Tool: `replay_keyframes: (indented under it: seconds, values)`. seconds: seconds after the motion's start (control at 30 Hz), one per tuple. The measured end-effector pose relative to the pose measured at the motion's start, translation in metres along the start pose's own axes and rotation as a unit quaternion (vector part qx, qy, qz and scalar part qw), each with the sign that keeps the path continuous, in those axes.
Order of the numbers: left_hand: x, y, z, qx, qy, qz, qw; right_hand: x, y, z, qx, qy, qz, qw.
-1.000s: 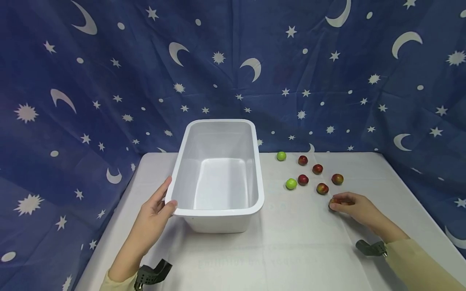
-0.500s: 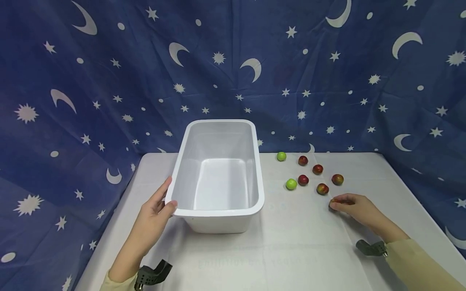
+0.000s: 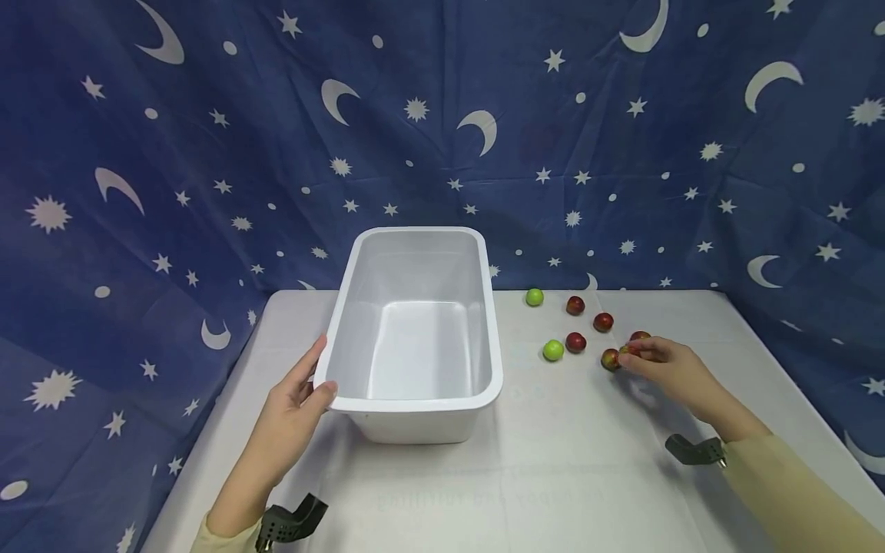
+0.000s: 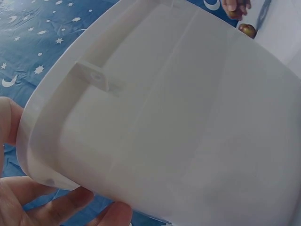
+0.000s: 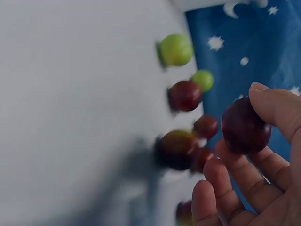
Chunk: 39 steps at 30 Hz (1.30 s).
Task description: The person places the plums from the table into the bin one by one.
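Note:
My left hand [image 3: 290, 411] grips the near left corner of a white plastic tub [image 3: 415, 427], thumb over the rim and fingers beneath it. In the left wrist view the tub's outer wall [image 4: 164, 113] fills most of the picture. My right hand [image 3: 677, 376] pinches a dark red plum [image 5: 245, 126] between thumb and fingers, held above the table. Just under that hand lies a red-and-green plum [image 3: 610, 359]; another plum [image 3: 640, 336] is partly hidden behind the fingers.
Left of my right hand are more red plums [image 3: 576, 342] and two bright green round fruits [image 3: 553, 350], scattered right of the tub on a white tablecloth [image 3: 553, 461]. A blue curtain [image 3: 442, 153] with moons and stars hangs behind the table.
My right hand has lifted its plum off the table and moved up and slightly left, over the neighbouring plums. The left hand and the tub stay where they were.

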State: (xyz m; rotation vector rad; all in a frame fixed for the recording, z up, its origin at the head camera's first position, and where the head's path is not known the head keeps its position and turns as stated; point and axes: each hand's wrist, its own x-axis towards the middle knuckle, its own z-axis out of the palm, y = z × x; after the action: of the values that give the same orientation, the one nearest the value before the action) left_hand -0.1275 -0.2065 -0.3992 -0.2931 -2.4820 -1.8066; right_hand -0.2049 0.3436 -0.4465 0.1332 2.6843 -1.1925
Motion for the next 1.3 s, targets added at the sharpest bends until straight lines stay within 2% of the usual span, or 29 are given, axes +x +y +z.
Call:
replay_keyframes:
  seconds: [0.2,0.37,0.63,0.9,1.1,1.3]
  values:
    - [-0.002,0.0,-0.001,0.001,0.0,-0.003,1.0,0.006,-0.041,0.002,0.052,-0.002,-0.022,0.998]
    - [-0.003,-0.002,-0.002,-0.002,0.002,-0.005,1.0,0.01,-0.081,0.004,0.065,-0.015,-0.047,0.997]
    - [-0.002,-0.003,-0.003,-0.008,0.001,0.003,1.0,0.013,-0.136,0.009,0.072,-0.024,-0.092,0.993]
    - [-0.001,-0.002,-0.001,-0.005,0.004,0.006,1.0,0.012,-0.181,0.016,0.071,-0.017,-0.14,0.988]
    - [-0.001,-0.002,-0.001,0.0,0.008,0.008,0.9999,0.013,-0.215,0.025,0.069,-0.031,-0.175,0.982]
    - [-0.001,-0.004,0.0,-0.001,0.003,0.011,0.9999,0.014,-0.242,0.036,0.082,-0.043,-0.193,0.977]
